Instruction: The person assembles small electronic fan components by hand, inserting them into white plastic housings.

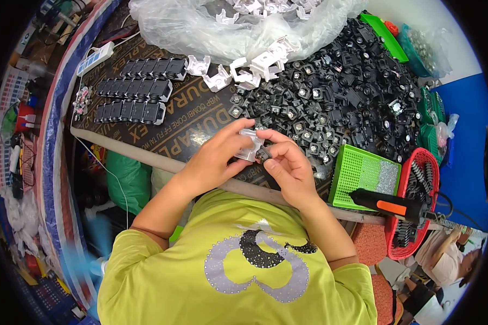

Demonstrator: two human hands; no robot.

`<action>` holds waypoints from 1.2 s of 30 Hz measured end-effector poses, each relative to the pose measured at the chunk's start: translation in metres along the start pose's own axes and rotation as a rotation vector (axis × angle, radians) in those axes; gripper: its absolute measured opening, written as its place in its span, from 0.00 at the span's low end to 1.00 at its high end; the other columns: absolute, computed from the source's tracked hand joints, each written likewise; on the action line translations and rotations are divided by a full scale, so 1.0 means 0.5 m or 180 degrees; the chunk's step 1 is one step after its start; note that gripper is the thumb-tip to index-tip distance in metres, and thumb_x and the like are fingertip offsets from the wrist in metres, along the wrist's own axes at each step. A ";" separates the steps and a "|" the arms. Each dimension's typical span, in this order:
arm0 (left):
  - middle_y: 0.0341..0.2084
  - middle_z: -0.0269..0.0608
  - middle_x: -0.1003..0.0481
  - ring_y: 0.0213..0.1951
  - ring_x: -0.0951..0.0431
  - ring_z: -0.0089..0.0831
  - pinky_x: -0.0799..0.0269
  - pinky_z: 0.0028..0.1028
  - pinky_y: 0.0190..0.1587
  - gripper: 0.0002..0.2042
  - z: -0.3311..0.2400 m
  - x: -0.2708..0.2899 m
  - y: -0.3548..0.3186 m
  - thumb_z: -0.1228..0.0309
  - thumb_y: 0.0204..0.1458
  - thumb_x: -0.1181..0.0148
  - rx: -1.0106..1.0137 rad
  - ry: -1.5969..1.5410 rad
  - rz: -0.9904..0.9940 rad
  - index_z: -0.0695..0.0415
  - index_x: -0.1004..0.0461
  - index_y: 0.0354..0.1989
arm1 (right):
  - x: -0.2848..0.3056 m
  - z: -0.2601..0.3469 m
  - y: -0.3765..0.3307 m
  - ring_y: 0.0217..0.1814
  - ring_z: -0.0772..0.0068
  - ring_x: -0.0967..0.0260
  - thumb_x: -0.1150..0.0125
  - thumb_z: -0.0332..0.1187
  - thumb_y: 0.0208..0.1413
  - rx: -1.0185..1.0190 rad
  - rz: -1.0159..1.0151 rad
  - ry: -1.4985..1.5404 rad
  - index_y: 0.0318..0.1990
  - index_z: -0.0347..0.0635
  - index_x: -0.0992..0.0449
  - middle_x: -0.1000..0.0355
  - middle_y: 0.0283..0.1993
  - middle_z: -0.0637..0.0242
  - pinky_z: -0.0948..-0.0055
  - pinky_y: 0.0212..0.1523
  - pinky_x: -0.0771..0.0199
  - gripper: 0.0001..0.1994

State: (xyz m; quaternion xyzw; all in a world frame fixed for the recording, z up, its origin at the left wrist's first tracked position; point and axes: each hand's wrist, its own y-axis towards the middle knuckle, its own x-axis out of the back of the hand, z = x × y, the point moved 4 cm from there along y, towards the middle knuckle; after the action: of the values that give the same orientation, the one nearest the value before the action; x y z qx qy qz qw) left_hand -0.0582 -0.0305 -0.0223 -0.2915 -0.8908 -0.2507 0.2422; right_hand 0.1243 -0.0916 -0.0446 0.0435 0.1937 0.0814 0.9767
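Near the front edge of the table, my left hand (pixel 216 154) is closed on a translucent whitish plastic housing (pixel 248 149). My right hand (pixel 294 172) pinches a small black plastic part (pixel 263 155) against the right side of that housing, with the index fingertip at the housing's upper edge. Whether the two pieces are joined cannot be made out. Just beyond my hands spreads a large heap of black plastic parts (pixel 331 103), many with shiny round metal centres. Several loose white housings (pixel 268 64) lie at the heap's far left.
Rows of black parts (pixel 130 88) line up at left, near a white power strip (pixel 96 58). A clear bag (pixel 179 32) of white housings stands at the back. To the right are a green basket (pixel 339 179) of small metal pieces, a black-and-orange electric screwdriver (pixel 390 206) and a red basket (pixel 402 238).
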 end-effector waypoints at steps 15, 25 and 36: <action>0.66 0.50 0.29 0.67 0.27 0.39 0.26 0.43 0.66 0.41 0.082 -0.068 -0.024 0.83 0.47 0.23 0.0967 -0.3649 0.0013 0.55 0.39 0.70 | 0.026 -0.022 -0.056 0.65 0.69 0.31 0.42 0.24 0.70 -0.0142 0.0033 0.0215 0.48 0.40 0.28 0.30 0.66 0.53 0.65 0.65 0.31 0.03; 0.64 0.58 0.28 0.54 0.18 0.46 0.18 0.38 0.53 0.25 0.072 -0.069 -0.010 0.57 0.73 0.49 0.1324 -0.5576 0.0491 0.59 0.38 0.71 | 0.061 0.049 -0.040 0.58 0.76 0.30 0.41 0.22 0.69 -0.0157 -0.0344 -0.0075 0.47 0.37 0.26 0.31 0.61 0.61 0.75 0.56 0.26 0.03; 0.28 0.36 0.23 0.19 0.33 0.26 0.43 0.25 0.20 0.24 0.050 -0.118 -0.002 0.41 0.72 0.56 0.2938 -0.4698 0.0723 0.48 0.24 0.48 | 0.058 0.054 0.024 0.31 0.84 0.30 0.38 0.35 0.71 -0.1813 -0.0066 -0.0579 0.45 0.39 0.20 0.23 0.35 0.73 0.80 0.32 0.30 0.08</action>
State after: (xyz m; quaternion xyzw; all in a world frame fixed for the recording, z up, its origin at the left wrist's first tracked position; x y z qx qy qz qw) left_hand -0.0240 -0.0401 -0.0755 -0.3391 -0.7981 0.4128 -0.2786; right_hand 0.1595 -0.0762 -0.0292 -0.2271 0.0752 0.1183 0.9637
